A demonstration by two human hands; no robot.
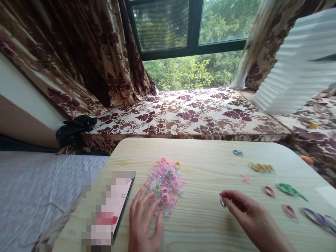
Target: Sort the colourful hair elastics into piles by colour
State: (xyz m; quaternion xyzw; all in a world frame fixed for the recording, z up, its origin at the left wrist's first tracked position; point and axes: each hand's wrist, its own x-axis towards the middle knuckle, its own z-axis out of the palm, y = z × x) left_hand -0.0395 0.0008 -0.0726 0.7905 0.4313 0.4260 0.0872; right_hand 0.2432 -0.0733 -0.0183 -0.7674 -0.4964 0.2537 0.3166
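A heap of tiny pastel bands (166,182), mostly pink with some hair ties mixed in, lies on the wooden table (199,154). My left hand (147,217) rests at its lower left edge, fingers spread and holding nothing. Between thumb and forefinger, my right hand (246,213) pinches a small lavender hair tie (222,202) just over the tabletop. To the right are sorted hair ties: blue-grey ones (238,152), a yellow row (261,167), a red one (269,190), green ones (291,190), a pink one (289,211) and purple ones (319,218).
A tablet or phone (112,210), partly pixelated, lies left of my left hand. Beyond the table is a flower-patterned window seat (189,112), with a black bag (75,131) at its left end. A white pleated object (299,66) hangs at the upper right.
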